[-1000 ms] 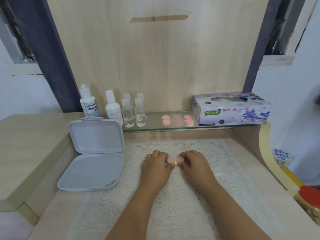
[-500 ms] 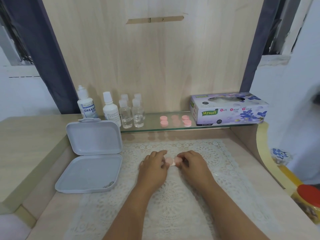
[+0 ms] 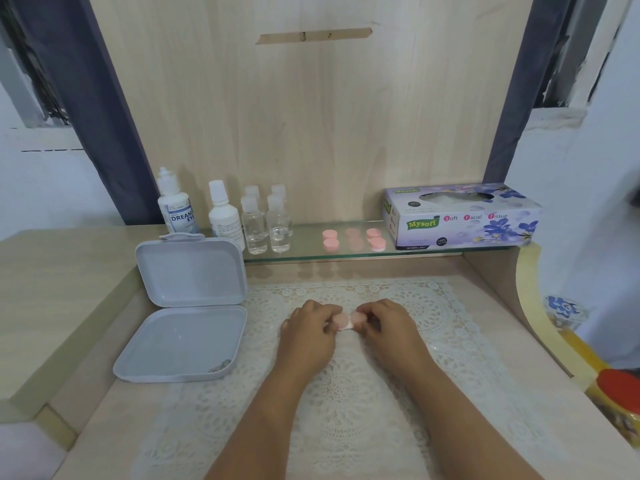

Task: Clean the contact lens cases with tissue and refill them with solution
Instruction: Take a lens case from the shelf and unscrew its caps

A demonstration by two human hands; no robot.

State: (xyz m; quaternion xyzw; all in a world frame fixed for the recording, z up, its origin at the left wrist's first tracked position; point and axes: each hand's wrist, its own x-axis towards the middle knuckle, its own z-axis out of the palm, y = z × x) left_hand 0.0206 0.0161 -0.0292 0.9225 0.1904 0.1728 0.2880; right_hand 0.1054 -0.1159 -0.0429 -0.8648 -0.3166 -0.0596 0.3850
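On the lace mat (image 3: 346, 403) in the middle of the surface (image 3: 69, 289), we have a pink lens case (image 3: 347, 320) held between both hands. Its long axis runs left to right, one cap toward each hand, and a bit of white shows at its lower edge, perhaps the case body or a tissue; we cannot tell which. Our left hand (image 3: 308, 336) has its fingers curled round the left cap, and our right hand (image 3: 389, 332) pinches the right cap with bent fingers. Both hands are equally near, so we judge that either could twist its cap off next, with the other steadying the case.

Farther out, three more pink cases (image 3: 354, 239) lie in a row on the glass shelf (image 3: 311, 252) behind. The tissue box (image 3: 462, 216) sits at the shelf's right end, nearer our right hand. The solution bottle (image 3: 176, 207), a white bottle (image 3: 223, 213) and small clear bottles (image 3: 266, 223) stand to the left, nearer our left hand. An open grey box (image 3: 187, 306) lies at the mat's left edge.
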